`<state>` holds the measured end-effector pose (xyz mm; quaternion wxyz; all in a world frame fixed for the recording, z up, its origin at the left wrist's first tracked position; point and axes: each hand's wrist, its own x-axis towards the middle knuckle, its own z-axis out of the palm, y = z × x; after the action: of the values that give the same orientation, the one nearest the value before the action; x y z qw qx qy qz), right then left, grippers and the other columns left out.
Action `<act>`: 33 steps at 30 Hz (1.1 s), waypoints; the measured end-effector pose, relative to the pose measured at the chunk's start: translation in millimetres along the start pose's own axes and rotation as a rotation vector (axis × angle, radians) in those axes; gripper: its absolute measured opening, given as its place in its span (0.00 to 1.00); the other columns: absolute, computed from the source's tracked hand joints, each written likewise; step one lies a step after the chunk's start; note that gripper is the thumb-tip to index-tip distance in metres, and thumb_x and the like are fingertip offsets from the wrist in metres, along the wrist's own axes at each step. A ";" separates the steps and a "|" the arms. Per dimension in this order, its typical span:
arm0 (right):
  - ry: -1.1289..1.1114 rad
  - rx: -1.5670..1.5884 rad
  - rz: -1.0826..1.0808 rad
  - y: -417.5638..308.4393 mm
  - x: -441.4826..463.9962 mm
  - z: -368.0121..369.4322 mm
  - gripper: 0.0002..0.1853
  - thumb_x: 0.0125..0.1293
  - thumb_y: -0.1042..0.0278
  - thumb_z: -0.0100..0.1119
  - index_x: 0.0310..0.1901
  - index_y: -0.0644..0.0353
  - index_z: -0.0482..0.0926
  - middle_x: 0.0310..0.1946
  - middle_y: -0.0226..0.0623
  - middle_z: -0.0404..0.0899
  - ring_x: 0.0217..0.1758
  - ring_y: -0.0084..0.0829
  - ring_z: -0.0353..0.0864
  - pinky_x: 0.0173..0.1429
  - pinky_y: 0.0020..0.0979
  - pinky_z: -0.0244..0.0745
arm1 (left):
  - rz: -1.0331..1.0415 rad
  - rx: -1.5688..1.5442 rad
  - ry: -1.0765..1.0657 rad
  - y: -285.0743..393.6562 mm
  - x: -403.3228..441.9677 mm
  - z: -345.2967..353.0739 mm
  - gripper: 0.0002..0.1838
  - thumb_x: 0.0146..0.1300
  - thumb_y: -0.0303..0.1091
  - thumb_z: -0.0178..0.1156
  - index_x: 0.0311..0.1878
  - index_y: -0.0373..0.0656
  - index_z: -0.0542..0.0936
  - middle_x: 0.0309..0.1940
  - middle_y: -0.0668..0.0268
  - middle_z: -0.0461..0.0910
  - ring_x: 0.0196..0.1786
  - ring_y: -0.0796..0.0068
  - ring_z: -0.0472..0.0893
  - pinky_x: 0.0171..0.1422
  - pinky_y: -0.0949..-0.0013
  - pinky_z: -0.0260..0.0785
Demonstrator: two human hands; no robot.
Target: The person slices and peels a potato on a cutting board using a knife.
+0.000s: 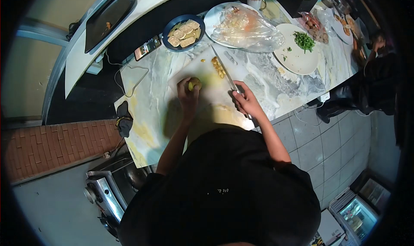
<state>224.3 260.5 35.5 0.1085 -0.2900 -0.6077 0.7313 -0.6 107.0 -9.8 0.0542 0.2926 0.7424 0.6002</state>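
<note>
My left hand [188, 92] is closed around a rounded brown-skinned piece of produce [195, 83] with a yellow-green patch showing; its exact kind is unclear. It is over the left part of a white cutting board [211, 98]. In my right hand [246, 100] is the handle of a long kitchen knife [224, 69], its blade pointing away from me across the board. Just left of the blade lies a small heap of chopped yellow-brown bits [218, 67].
Behind the board are a dark plate of sliced food [184, 33], a phone [147, 48] and a plastic bag [252, 28] on a white plate. A plate with chopped greens [304, 42] stands right. Another person [366, 82] is at the far right.
</note>
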 end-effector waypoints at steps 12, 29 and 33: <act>-0.445 0.972 0.218 42.8 16.4 -52.1 0.26 0.85 0.62 0.49 0.80 0.45 0.62 0.23 0.27 0.61 0.16 0.18 0.58 0.18 0.24 0.60 | -0.003 -0.263 -0.077 -10.0 15.4 -31.8 0.21 0.64 0.22 0.67 0.60 0.36 0.79 0.54 0.55 0.78 0.60 0.59 0.82 0.60 0.62 0.84; -0.421 0.822 0.423 36.1 25.8 -59.4 0.31 0.86 0.59 0.47 0.85 0.42 0.54 0.24 0.24 0.60 0.15 0.15 0.54 0.14 0.23 0.58 | 0.136 -0.027 -0.263 -10.4 51.9 -34.4 0.23 0.66 0.20 0.68 0.64 0.40 0.79 0.62 0.60 0.73 0.62 0.65 0.82 0.62 0.66 0.83; -0.449 0.810 0.412 38.6 27.1 -60.3 0.31 0.86 0.58 0.47 0.85 0.41 0.54 0.23 0.24 0.60 0.14 0.14 0.53 0.13 0.23 0.58 | 0.139 -0.071 -0.236 -14.9 54.0 -33.5 0.23 0.63 0.28 0.73 0.62 0.44 0.81 0.59 0.59 0.76 0.57 0.60 0.82 0.50 0.63 0.83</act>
<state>243.4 315.0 -14.8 -0.0677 -0.1741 -0.2135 0.9589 -65.0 103.5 0.2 0.1099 0.4097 0.6872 0.5898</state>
